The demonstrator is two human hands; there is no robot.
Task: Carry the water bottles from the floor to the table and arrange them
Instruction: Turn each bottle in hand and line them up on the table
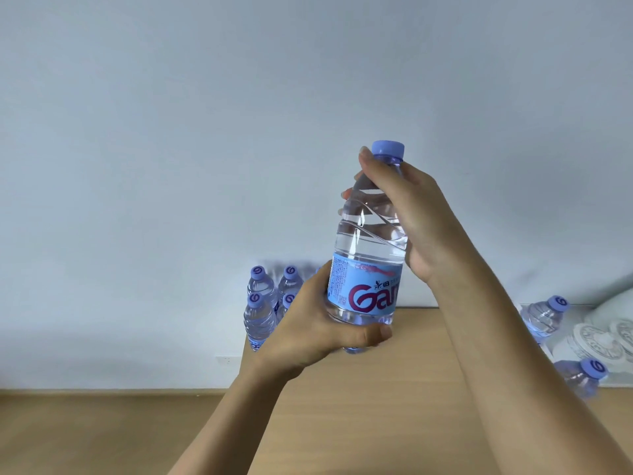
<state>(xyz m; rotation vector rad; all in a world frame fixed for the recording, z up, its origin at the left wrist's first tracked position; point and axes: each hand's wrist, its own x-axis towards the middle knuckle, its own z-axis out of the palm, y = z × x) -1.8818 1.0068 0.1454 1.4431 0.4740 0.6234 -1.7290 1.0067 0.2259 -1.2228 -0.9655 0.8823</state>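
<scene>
The bottle (368,241) is held upright above the surface (394,389), left hand (315,323) wrapped round its base, right hand (407,214) round its shoulder; it is best lowered squarely beside the standing bottles (267,303)

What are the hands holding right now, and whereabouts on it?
One water bottle, held upright by both hands. The right hand grips its neck and shoulder just below the cap; the left hand wraps the lower body at the label and base.
</scene>
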